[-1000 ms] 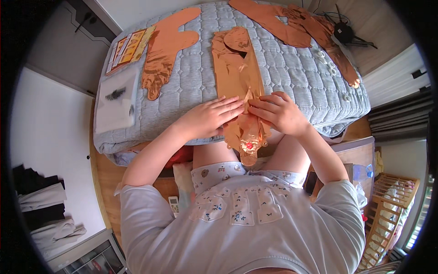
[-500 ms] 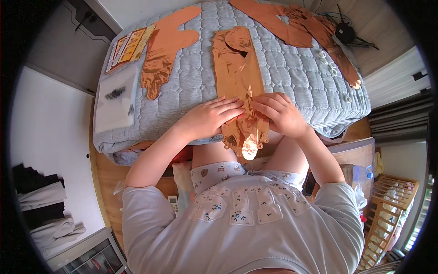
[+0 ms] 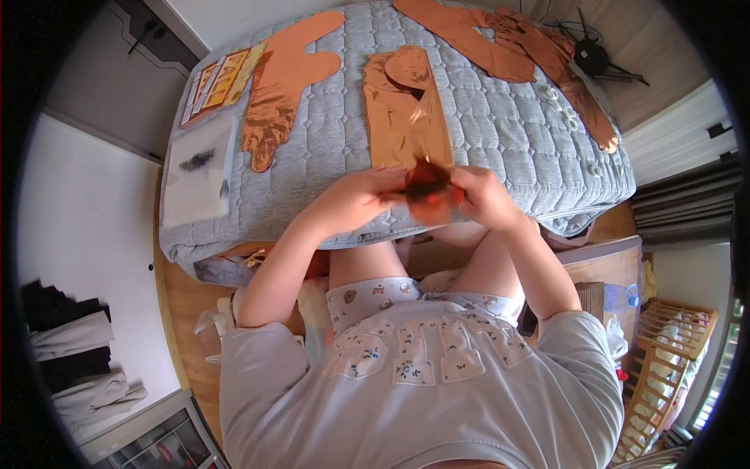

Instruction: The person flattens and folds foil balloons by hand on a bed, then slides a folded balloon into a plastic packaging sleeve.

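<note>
A flat, uninflated rose-gold foil balloon [image 3: 391, 121] lies lengthwise on the mattress in front of me, with a curved cutout at its far end. My left hand [image 3: 358, 202] and my right hand [image 3: 486, 197] grip its near end from both sides, with fingers closed on the foil. Between them this end is lifted off the mattress edge and bunched or folded, but motion blurs it. My left fingertips are partly hidden by the foil.
Another flat foil balloon [image 3: 297, 70] lies left, beside colourful printed packets [image 3: 226, 78] and a clear plastic bag [image 3: 201, 176]. More foil balloons [image 3: 484, 47] lie at the far right, near a black router-like device [image 3: 591, 56] and small white rings [image 3: 569, 117].
The balloon's near end, which hung flat over the mattress edge, is now raised and bunched between my hands. Both hands have closed on it and moved slightly toward me.
</note>
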The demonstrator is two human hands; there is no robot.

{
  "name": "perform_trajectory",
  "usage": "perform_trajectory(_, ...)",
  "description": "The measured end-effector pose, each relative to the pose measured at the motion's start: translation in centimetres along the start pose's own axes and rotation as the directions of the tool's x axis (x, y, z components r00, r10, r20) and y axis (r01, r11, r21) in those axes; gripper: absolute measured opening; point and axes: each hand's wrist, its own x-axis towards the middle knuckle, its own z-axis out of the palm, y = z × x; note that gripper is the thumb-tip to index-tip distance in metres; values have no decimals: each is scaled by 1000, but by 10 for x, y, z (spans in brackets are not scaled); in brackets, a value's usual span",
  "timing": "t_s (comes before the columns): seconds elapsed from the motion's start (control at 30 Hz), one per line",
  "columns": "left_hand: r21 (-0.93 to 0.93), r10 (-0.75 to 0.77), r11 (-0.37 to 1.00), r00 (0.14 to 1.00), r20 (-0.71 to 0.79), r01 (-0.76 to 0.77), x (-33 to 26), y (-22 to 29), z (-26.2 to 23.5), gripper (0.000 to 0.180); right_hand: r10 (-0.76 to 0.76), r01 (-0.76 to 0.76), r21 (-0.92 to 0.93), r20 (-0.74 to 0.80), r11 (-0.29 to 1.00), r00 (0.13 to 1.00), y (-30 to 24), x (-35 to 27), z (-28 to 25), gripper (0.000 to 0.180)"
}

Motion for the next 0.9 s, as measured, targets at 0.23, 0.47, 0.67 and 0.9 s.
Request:
perform_trajectory(0.23, -411, -328, 897, 866, -376, 161, 6, -16, 14, 43, 445, -424, 349, 23, 836, 895, 20, 32, 9, 26)
perform_trajectory(0.47, -28, -260, 951, 744, -615, 309, 4, 1, 18, 60, 538, -543, 358, 126, 759, 834, 22, 52, 5, 37)
perform_trajectory(0.67, 39, -296, 913, 727, -619, 405, 6, 2, 23, 69, 560, -561, 331, 107, 759, 822, 22, 58, 6, 47)
perform_trajectory(0.9, 701, 171, 703, 929, -329, 119, 5, 7, 54, 72, 583, -586, 276, 101, 762, 806, 28, 57, 7, 43)
